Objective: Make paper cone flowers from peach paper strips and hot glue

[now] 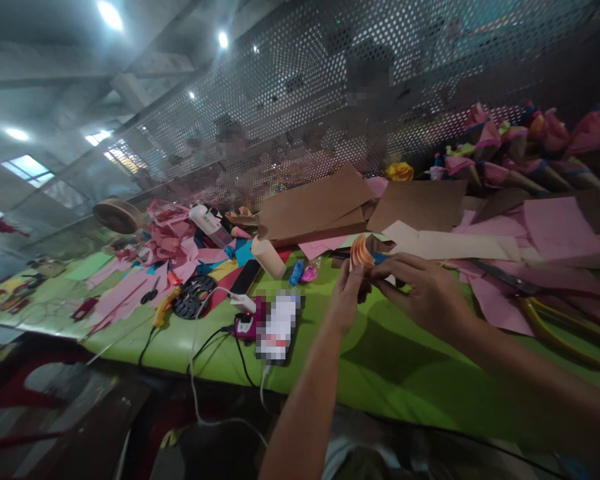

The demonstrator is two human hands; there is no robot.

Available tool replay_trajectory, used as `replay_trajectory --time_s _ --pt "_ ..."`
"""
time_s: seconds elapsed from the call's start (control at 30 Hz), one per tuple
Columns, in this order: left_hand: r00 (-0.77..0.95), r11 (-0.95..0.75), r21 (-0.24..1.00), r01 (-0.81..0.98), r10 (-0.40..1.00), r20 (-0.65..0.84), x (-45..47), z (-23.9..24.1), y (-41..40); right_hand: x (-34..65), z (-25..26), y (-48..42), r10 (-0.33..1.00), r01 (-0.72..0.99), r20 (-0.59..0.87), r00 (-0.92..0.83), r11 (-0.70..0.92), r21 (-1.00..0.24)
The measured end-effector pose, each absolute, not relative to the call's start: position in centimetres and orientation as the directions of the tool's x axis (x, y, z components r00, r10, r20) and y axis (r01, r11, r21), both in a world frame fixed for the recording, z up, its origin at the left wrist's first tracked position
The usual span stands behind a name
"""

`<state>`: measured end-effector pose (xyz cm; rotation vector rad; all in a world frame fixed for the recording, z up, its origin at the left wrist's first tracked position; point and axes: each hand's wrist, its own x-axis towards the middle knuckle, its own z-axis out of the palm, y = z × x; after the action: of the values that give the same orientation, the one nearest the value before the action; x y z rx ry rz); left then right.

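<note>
My left hand (349, 293) is closed around a curled orange paper piece (361, 252) with pale ridged layers, held upright above the green table. Beside it, the bent fingers of my right hand (423, 287) pinch at a small blue piece (379, 258) that touches the orange paper. Whether the blue piece is joined to the orange one I cannot tell. Just left of my hands lie a crumpled blue bit (296, 273) and a pink bit (309, 273). Large scissors (545, 307) with yellow handles rest to the right, partly over pink paper (500, 303).
A phone (279, 327) lies by a magenta power socket (248, 325) with trailing cables. Further left are a yellow glue gun (166, 308), a black disc (194, 296) and pink scraps (167, 233). Brown cardboard (315, 207) stands behind; wrapped paper flowers (520, 143) pile at back right.
</note>
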<state>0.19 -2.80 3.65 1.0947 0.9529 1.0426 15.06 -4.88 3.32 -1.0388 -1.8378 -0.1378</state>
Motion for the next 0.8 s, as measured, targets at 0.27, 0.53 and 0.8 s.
replay_trajectory --time_s 0.27,0.53,0.8 --pt "0.179 0.154 0.985 -0.081 0.974 -0.138 0.2 4.4 -2.9 15.1 3.1 -5.0 0.567 0.691 0.814 -0.128 0.64 -0.337" --pt "0.182 0.124 0.99 -0.059 0.977 -0.112 0.2 4.5 -3.0 15.1 2.6 -4.8 0.582 0.7 0.802 -0.134 0.628 -0.339" --pt "0.247 0.088 0.987 -0.133 0.967 -0.053 0.2 3.6 -2.7 15.1 2.8 -5.1 0.579 0.724 0.8 -0.156 0.618 -0.306"
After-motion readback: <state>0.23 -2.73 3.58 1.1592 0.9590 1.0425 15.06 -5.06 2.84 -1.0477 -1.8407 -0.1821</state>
